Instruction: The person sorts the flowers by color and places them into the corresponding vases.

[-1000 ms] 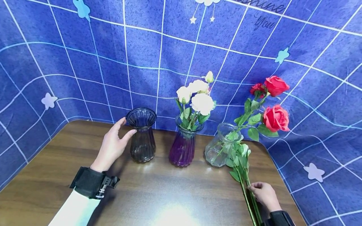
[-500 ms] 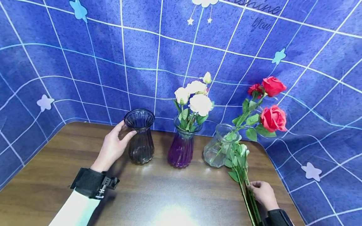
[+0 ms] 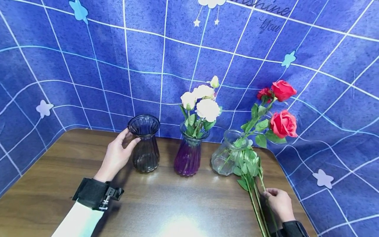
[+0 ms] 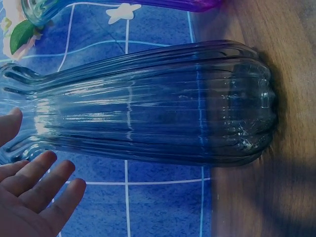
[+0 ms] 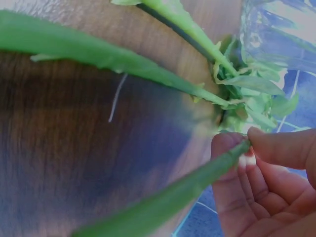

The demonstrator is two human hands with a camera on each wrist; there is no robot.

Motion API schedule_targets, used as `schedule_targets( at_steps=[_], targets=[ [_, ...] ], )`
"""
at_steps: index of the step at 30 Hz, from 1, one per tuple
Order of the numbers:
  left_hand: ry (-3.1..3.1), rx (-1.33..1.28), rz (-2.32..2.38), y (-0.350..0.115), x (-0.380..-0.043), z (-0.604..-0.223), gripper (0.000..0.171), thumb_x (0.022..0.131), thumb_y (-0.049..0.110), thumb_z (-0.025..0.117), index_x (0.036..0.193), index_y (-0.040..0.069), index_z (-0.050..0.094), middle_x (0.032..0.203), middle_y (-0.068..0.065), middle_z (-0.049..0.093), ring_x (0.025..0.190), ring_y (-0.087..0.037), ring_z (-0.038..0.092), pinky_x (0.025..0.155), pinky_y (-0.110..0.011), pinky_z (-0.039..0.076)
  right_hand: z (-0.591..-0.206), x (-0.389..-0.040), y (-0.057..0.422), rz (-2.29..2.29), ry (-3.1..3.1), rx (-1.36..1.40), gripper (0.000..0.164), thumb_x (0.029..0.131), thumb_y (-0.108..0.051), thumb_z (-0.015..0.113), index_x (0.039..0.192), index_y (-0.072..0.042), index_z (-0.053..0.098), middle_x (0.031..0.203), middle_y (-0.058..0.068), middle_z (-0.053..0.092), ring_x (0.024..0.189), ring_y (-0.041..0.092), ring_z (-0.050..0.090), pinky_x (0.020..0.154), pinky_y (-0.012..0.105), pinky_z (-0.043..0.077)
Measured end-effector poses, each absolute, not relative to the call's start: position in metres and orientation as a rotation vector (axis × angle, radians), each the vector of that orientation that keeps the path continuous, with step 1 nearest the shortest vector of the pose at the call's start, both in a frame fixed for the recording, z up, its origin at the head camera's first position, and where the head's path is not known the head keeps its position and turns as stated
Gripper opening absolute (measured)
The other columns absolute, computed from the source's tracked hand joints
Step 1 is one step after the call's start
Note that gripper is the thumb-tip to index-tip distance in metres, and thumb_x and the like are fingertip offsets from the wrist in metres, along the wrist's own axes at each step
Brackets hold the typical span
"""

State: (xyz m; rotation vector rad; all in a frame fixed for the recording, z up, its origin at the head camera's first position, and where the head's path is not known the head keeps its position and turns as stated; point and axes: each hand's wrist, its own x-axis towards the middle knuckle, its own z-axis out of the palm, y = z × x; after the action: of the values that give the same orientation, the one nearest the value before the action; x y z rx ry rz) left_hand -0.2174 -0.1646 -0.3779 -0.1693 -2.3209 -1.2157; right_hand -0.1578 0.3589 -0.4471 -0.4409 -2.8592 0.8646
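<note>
My left hand holds the dark grey ribbed glass vase at its neck. The thumb lies across the front, and the index finger goes behind the rim. In the left wrist view the other fingers stay fairly straight beside the neck. At the right, thumb and forefinger of my right hand pinch one green flower stem, lifted apart from the other stems on the table. Leaves bunch at the stems' far ends beside the clear glass vase, hiding most of their flower heads.
A purple glass vase with white flowers stands mid-table. Red roses lean out to the right from the clear vase. A blue gridded cloth hangs behind the wooden table.
My left fingers have closed in round the grey vase's neck. My right hand has drawn one stem to the right, away from the others. The head view has shifted slightly.
</note>
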Motion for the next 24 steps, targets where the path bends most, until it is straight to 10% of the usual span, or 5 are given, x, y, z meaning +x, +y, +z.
schedule_targets(
  at_steps=[5,14,24],
  targets=[
    [-2.314,-0.176,-1.185,-0.165,-0.219,-0.379,0.043,0.092,0.022,0.060,0.128,0.000,0.051,0.115,-0.022,0.064,0.105,-0.034,0.063,0.086,-0.041,0.048,-0.443,-0.155,0.359,0.842,-2.775,-0.476,0.025,0.085,-0.015,0.062,0.099,0.005,0.069,0.090,0.019,0.070,0.082,0.030,0.064,0.068,0.036,0.045],
    [-2.304,-0.177,-1.174,-0.164,-0.220,-0.379,0.041,0.091,0.021,0.062,0.126,0.000,0.053,0.113,-0.020,0.066,0.102,-0.032,0.065,0.088,-0.040,0.046,-0.422,-0.149,0.360,0.951,-2.591,-0.601,0.027,0.087,-0.014,0.062,0.105,0.005,0.068,0.078,0.012,0.072,0.057,-0.001,0.053,0.054,0.019,0.040],
    [-2.279,-0.191,-1.200,-0.164,-0.222,-0.378,0.040,0.090,0.021,0.063,0.124,0.003,0.055,0.111,-0.018,0.067,0.096,-0.018,0.067,0.076,0.003,0.037,-0.387,-0.141,0.367,1.180,-2.313,-0.679,0.018,0.088,-0.018,0.064,0.101,-0.008,0.071,0.053,-0.026,0.058,0.049,-0.007,0.056,0.053,0.010,0.043]
  ],
)
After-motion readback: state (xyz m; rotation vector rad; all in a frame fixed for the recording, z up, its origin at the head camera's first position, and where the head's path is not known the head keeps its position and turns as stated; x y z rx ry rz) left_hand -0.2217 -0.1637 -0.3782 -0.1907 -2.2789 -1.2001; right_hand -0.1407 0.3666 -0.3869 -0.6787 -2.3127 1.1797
